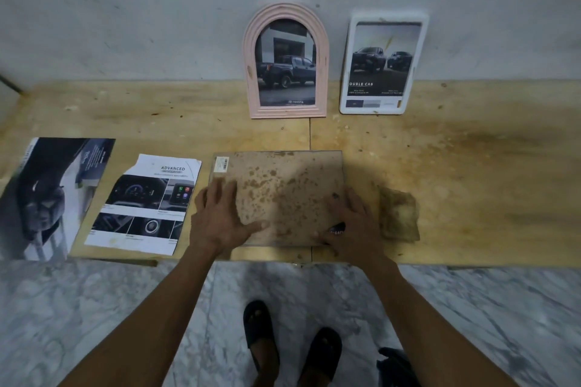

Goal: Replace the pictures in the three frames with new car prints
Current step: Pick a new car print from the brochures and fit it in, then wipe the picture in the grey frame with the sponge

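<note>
**Third frame face down, both hands on its back**

Arched pink frame (285, 61) and white rectangular frame (384, 63) lean on the wall, each holding a truck print. Stained brown rectangular frame back (284, 195) lies flat at the wooden bench (471, 166) front edge. Left hand (220, 217) rests flat, grip wide, fingers spread; right hand (353, 223) likewise on the right edge. Loose dashboard print (144, 204) lies just left.

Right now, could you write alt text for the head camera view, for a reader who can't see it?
A person's left hand and right hand press flat on a stained frame back lying face down on a wooden table. A pink arched frame and a white frame, both holding truck prints, lean against the wall behind; two loose car prints lie left.
</note>
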`<state>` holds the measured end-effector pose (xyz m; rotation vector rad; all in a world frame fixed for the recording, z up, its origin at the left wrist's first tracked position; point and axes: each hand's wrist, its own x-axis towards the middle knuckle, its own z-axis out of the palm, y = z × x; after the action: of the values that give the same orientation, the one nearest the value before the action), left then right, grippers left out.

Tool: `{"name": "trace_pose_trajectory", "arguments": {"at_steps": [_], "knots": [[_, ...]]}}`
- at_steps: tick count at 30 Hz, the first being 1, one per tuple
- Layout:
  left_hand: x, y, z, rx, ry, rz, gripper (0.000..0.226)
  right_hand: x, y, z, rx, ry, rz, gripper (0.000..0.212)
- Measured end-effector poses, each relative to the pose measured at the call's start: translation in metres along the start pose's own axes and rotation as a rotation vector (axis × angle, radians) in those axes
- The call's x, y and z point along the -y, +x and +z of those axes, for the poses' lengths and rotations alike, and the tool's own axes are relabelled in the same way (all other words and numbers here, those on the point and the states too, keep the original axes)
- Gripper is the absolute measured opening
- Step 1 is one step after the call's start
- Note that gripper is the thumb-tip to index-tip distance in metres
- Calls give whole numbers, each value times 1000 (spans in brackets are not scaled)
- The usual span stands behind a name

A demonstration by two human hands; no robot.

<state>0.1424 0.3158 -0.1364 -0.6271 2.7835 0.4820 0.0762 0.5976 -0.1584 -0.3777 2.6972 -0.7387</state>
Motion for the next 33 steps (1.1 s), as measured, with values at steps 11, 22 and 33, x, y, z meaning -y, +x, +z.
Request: {"name": "trace_pose_trajectory", "arguments": {"at_steps": [11, 22, 33], "knots": [[3, -2, -5, -107, -358, -453, 66, 18, 10, 3, -149, 432, 291, 53], [0, -40, -131, -212, -805, -314, 47, 65, -15, -122, -38, 637, -12, 62], [-12, -82, -220, -209, -1053, 20, 40, 105, -8, -205, -336, 494, -185, 15]]}}
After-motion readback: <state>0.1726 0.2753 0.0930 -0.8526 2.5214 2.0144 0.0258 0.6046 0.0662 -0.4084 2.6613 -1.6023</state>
